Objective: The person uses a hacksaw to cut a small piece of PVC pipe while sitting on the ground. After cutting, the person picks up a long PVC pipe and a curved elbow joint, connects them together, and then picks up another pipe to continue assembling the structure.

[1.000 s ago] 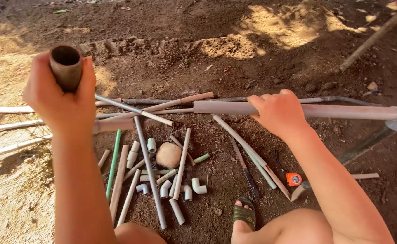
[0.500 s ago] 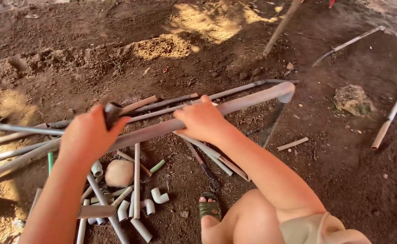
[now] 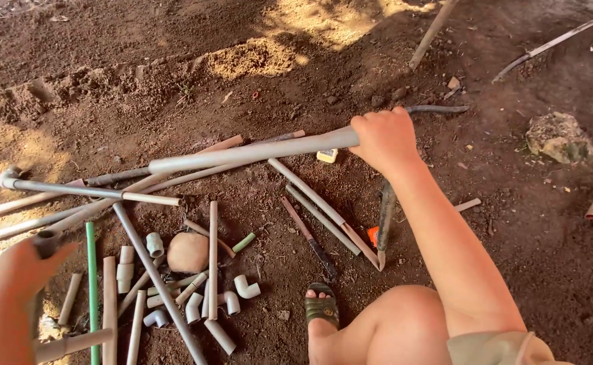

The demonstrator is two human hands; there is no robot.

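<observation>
Head view: right hand (image 3: 384, 138) is fisted around one end of a long grey pipe (image 3: 252, 151), held lifted and near level above the dirt ground (image 3: 141, 61), free end pointing left. Left hand (image 3: 19, 274) sits at the lower left, fingers curled around the top of a short dark pipe piece (image 3: 45, 242); grip looks closed, though the fingertips are partly hidden.

Below the lifted pipe lies a scatter of pipe offcuts: a green pipe (image 3: 91, 270), white elbow fittings (image 3: 246, 287), a round tan stone (image 3: 188, 252), and a thin pipe with a fitting on its end (image 3: 73, 189). A sandalled foot (image 3: 321, 307) rests beside the pile. A rock (image 3: 558, 137) sits well apart, right.

Progress, judged: one long pipe is picked out and in hand; nothing looks joined to it, and most pieces lie loose on the ground.
</observation>
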